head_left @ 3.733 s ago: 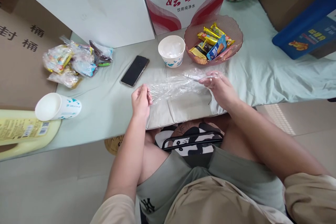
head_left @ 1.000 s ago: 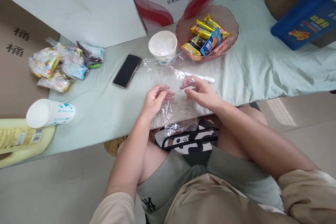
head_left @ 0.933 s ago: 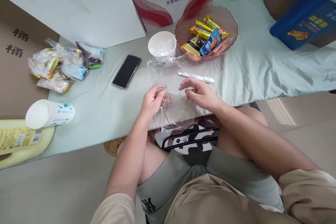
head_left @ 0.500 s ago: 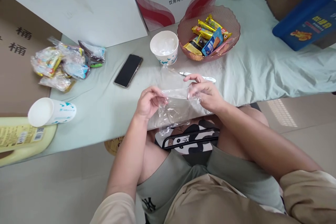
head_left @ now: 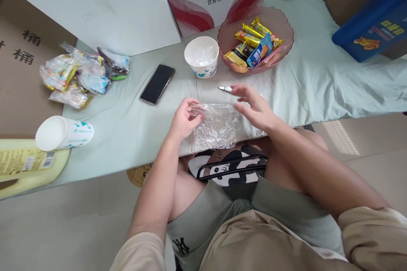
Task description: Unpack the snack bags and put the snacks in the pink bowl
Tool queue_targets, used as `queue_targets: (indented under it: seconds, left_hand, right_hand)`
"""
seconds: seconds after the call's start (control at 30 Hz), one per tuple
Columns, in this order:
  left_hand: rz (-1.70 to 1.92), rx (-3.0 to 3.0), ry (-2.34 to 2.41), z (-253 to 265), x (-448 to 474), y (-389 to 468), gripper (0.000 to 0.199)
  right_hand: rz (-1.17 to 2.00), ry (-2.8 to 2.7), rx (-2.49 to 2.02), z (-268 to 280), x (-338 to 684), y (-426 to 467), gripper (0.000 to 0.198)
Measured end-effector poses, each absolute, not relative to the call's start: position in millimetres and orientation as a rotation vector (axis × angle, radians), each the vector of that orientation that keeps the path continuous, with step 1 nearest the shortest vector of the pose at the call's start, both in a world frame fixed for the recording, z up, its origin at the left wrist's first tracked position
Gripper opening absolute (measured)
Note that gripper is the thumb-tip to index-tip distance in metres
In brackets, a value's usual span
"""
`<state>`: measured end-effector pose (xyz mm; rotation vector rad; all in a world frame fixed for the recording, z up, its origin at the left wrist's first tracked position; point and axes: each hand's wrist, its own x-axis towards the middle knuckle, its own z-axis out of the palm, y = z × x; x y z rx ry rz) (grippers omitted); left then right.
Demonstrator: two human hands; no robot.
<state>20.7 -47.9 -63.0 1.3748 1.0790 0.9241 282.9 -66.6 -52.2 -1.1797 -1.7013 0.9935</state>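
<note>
A crinkled clear plastic bag (head_left: 218, 127) lies flat at the table's front edge, between my two hands. My left hand (head_left: 186, 119) is at the bag's left edge, touching it, with thumb and fingers apart. On the other side my right hand (head_left: 254, 108) hovers just off the bag's right edge, fingers spread and holding nothing. A small white-handled knife (head_left: 225, 89) rests behind the bag, its handle mostly hidden beneath my right hand. Behind it stands a paper cup (head_left: 202, 60) with clear plastic inside.
A pink ribbed bowl (head_left: 284, 42) holds several wrapped snacks. To the left are a phone (head_left: 157, 84), a pile of bagged snacks (head_left: 76, 76), a paper cup on its side (head_left: 76, 133) and a yellow jug (head_left: 32, 167). Boxes (head_left: 104, 8) line the back; a blue container (head_left: 369, 29) stands right.
The plastic bag, held up and stretched between both hands before, now lies flat on the table. My right hand has let go and opened, and the left hand's fingers have loosened.
</note>
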Motion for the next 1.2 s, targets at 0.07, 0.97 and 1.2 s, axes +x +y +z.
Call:
queue_targets:
  seconds: [0.07, 0.97, 1.2]
  left_hand:
    - [0.938, 1.38, 1.021, -61.7, 21.1, -49.0, 0.048]
    - [0.759, 1.075, 1.06, -46.8, 12.3, -53.2, 0.043]
    - [0.878, 1.002, 0.905, -33.5, 9.7, -48.1, 0.025]
  right_hand:
    - [1.115, -1.659, -1.162, -51.3, 279.5, -66.7, 0.064]
    - [1.577, -1.316, -0.991, -48.3, 257.7, -71.3, 0.034]
    - [1.813, -1.048, -0.84, -40.9, 260.7, -68.6, 0.039]
